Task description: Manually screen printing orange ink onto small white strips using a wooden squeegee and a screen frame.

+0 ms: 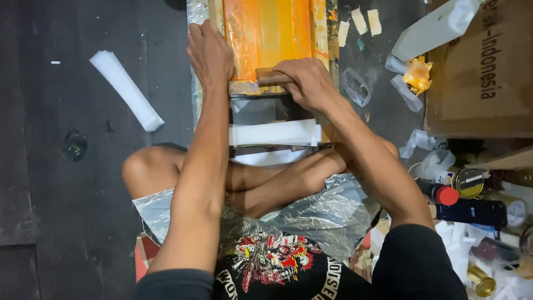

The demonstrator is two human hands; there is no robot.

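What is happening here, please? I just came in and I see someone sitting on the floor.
A person sits cross-legged on a dark floor at an orange-stained screen frame. The left hand presses on the frame's left edge. The right hand grips a wooden squeegee at the frame's near end. A white paper strip lies just below. Cans, a red-capped bottle and a cardboard box stand at the right.
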